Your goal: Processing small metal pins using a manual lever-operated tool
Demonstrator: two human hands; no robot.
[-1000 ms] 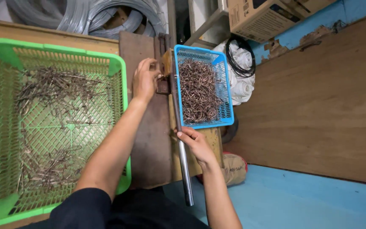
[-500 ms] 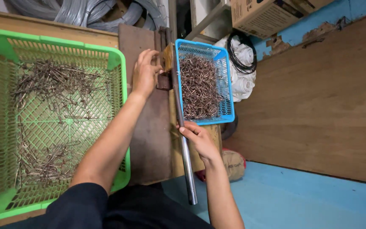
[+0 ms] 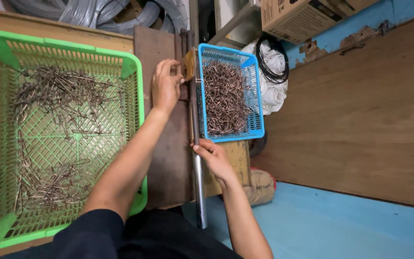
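A long grey metal lever bar (image 3: pixel 197 158) runs along the edge of a dark brown board (image 3: pixel 166 158), dull and worn near the top and shinier at the near end that sticks out past the bench. The right hand (image 3: pixel 212 157) is wrapped around the bar partway along, fingers curled over it, wrist bent inward. The left hand (image 3: pixel 166 86) is further up, arm stretched forward, its fingertips pinched together against a small brass-coloured block (image 3: pixel 189 63) at the head of the bar; a tiny bent wire piece (image 3: pixel 199 80) pokes out just beside them. Right of that hand sits a blue basket (image 3: pixel 257 96) heaped with coppery wire hooks. Left of it lies a green basket (image 3: pixel 135 62) with hooks scattered thinly.
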